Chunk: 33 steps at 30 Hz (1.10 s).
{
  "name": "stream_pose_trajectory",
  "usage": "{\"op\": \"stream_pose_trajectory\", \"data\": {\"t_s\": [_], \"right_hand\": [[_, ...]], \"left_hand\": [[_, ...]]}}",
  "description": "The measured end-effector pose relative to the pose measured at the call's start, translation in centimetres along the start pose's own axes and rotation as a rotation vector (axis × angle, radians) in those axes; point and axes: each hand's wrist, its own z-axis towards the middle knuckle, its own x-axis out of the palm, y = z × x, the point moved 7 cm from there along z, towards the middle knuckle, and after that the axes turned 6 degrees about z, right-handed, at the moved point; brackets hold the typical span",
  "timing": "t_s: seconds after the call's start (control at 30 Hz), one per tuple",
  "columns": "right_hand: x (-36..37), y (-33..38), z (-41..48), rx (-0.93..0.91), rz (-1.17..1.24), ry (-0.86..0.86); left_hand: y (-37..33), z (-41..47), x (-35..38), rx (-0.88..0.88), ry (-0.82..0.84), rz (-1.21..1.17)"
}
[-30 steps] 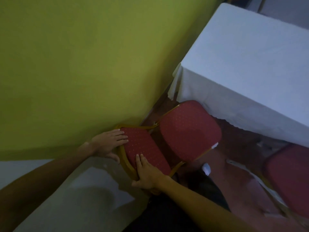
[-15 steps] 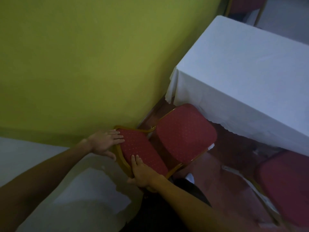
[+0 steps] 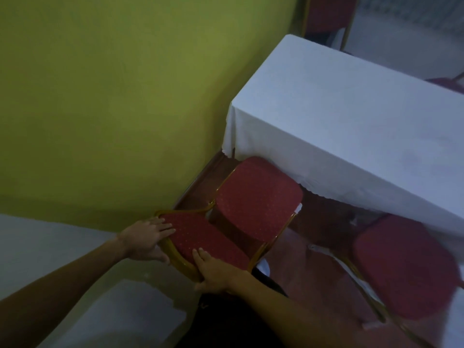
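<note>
Recorder: While both forearms reach forward and down in the head view, where does each hand sit?

Observer: Head view, entry one. The left hand (image 3: 147,238) is on the far end of the backrest (image 3: 203,241) of the chair (image 3: 258,204). Its fingers lie straight and flat on the red pad and the thumb sits below the gold frame rail, so the rail is pinched between them. That forearm enters from the lower left, nearly straight.

Recorder: And the right hand?

Observer: The right hand (image 3: 216,271) clasps the near end of the same backrest. Two fingertips show on the pad and the thumb is tucked behind the frame. Its forearm comes in from the lower right. Both hands grip and neither is free.

Recorder: Position of the chair?

Observer: It stands just beside the yellow-green wall (image 3: 113,96), with the seat turned toward the table (image 3: 351,126). The seat's far edge meets the hanging white cloth; I cannot tell whether they touch. A second chair (image 3: 401,267) stands to the right, well apart, also at the table.
</note>
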Motion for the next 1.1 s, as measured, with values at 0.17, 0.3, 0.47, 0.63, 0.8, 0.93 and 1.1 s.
{"op": "stream_pose_trajectory", "data": {"t_s": [0.17, 0.3, 0.47, 0.63, 0.8, 0.93, 1.1], "right_hand": [[0.2, -1.0, -2.5, -0.021, -0.017, -0.011], [0.5, -1.2, -3.0, -0.039, -0.034, -0.016], [0.0, -1.8, -3.0, -0.023, -0.063, -0.001], [-1.3, -4.1, -4.3, -0.019, -0.025, -0.081], [-0.9, -8.8, -7.2, 0.055, 0.088, -0.162], [1.5, -11.5, -9.6, 0.09, 0.121, -0.21], [2.2, -11.6, -10.0, 0.116, 0.158, -0.304]], "left_hand": [[-1.8, -0.2, 0.1, -0.028, -0.235, -0.089], [-2.6, -0.6, -0.1, 0.02, -0.317, -0.071], [-2.9, -0.5, -0.7, 0.0, -0.273, -0.095], [-4.1, 0.6, -1.0, -0.051, -0.267, -0.178], [-5.2, 1.1, -2.5, -0.096, -0.332, -0.203], [-5.3, 1.3, -1.8, -0.083, -0.352, -0.347], [-5.0, 2.2, -1.1, 0.038, -0.28, -0.481]]}}
